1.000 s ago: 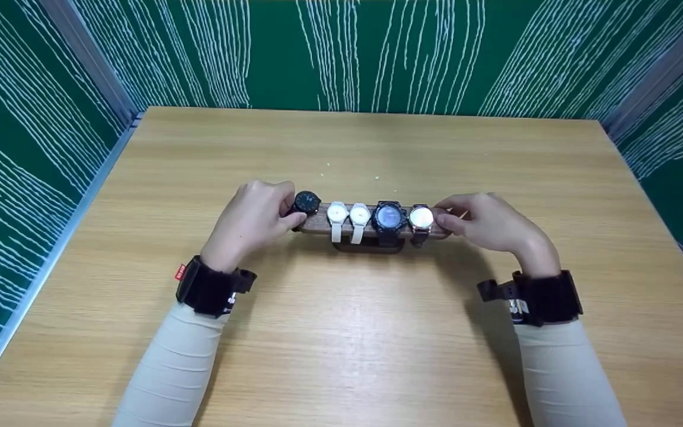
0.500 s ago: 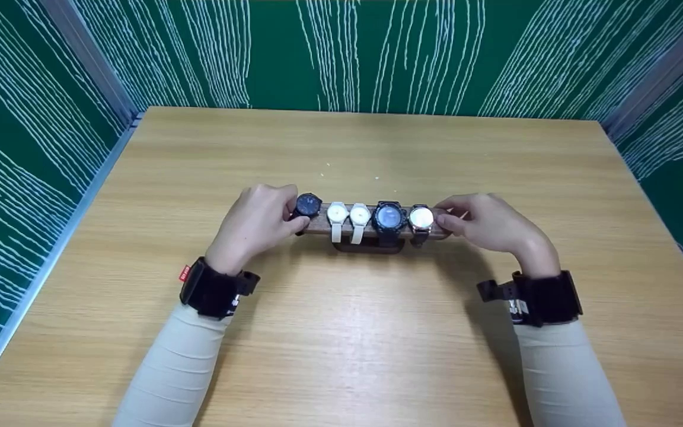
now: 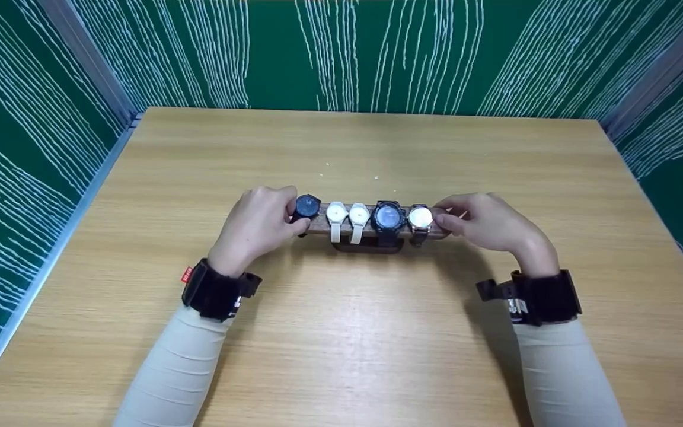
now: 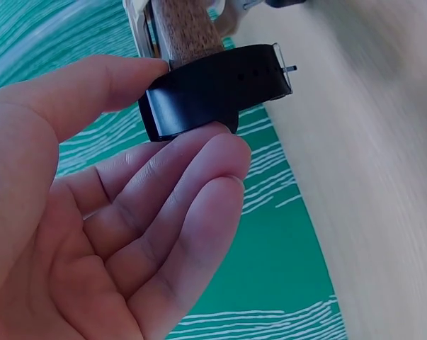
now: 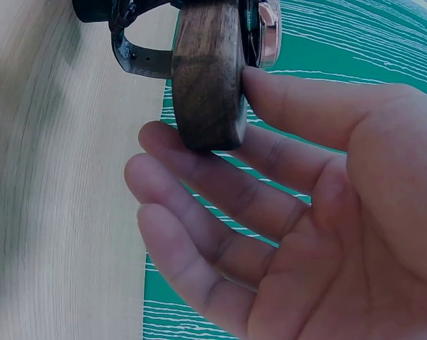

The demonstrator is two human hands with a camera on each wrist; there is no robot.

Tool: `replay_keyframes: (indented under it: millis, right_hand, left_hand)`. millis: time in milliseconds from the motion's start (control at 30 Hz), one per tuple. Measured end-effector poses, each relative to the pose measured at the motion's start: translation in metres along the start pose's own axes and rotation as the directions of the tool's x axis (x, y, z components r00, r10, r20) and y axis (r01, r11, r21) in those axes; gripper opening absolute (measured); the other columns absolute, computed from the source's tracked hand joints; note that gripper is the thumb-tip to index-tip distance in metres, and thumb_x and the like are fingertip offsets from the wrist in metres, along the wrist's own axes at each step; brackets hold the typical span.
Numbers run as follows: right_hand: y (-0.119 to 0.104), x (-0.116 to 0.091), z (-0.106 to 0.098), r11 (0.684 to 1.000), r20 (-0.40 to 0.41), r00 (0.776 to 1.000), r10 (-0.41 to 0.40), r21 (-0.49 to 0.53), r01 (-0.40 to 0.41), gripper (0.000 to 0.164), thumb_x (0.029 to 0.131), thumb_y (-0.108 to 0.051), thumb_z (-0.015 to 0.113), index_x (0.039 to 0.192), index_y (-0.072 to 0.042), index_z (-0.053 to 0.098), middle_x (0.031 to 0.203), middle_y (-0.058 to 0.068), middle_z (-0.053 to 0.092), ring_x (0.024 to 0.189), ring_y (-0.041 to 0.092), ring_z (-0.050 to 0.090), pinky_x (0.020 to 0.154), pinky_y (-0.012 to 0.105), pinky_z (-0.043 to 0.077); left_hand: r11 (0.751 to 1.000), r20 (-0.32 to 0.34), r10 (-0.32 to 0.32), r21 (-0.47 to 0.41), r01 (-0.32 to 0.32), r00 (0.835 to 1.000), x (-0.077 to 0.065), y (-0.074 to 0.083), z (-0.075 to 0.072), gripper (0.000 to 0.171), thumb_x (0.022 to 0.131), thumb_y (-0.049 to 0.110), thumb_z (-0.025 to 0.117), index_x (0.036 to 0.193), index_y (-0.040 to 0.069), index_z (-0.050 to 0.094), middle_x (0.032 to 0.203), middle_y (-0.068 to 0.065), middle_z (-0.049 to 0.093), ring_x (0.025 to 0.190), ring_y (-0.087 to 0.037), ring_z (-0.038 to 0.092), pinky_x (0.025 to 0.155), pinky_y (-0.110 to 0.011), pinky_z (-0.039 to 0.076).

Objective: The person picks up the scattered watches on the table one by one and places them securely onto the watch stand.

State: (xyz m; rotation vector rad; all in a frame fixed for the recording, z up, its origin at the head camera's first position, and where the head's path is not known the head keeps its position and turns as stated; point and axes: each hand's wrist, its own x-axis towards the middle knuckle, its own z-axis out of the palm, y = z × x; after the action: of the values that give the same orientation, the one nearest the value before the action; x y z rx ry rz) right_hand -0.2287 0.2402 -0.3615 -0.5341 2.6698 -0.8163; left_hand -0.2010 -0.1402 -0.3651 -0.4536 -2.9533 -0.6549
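Observation:
My left hand [image 3: 258, 219] pinches a black watch [image 3: 308, 206] at the left end of a wooden watch stand [image 3: 321, 224]. In the left wrist view its black strap [image 4: 199, 85] loops round the end of the bar, thumb and fingers on either side. My right hand [image 3: 490, 222] grips the stand's bare right end, which shows as dark wood [image 5: 209, 85] between thumb and fingers in the right wrist view. Along the bar sit two white watches [image 3: 336, 213], a large dark watch [image 3: 388, 217] and a watch with a bright face [image 3: 420, 218].
The stand's dark base [image 3: 368, 248] rests on a wooden table [image 3: 365, 332]. Small white specks [image 3: 376, 177] lie behind it. Green panels with white lines [image 3: 282, 53] enclose the table at the back and sides.
My left hand has shifted slightly right and toward me, bringing the black watch a little further onto the bar's left end. The right hand stays in place.

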Motion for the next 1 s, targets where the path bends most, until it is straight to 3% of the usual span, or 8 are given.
replay_keyframes:
  millis: [433,1000]
  right_hand:
    - [0.0,0.0,0.0,1.0,-0.01,1.0,-0.004,-0.017,0.004,0.039,0.109,-0.028,0.061,0.14,-0.004,0.067,0.118,0.014,0.076,0.105,0.028,0.071,0.093,0.051,0.056]
    - [0.0,0.0,0.0,1.0,-0.006,1.0,0.007,-0.015,-0.007,0.039,0.109,-0.028,0.061,0.14,-0.004,0.067,0.119,0.015,0.075,0.102,0.027,0.071,0.089,0.047,0.056]
  left_hand:
    - [0.999,-0.05,-0.007,0.032,0.008,0.999,-0.002,0.005,0.003,0.032,0.091,0.03,0.084,0.082,0.009,0.061,0.077,-0.005,0.066,0.072,-0.023,0.059,0.064,-0.035,0.045]
    - [0.995,-0.056,-0.092,0.017,0.093,0.994,-0.007,0.015,0.006,0.031,0.089,0.031,0.084,0.083,0.008,0.063,0.076,-0.003,0.066,0.071,-0.024,0.062,0.064,-0.039,0.051]
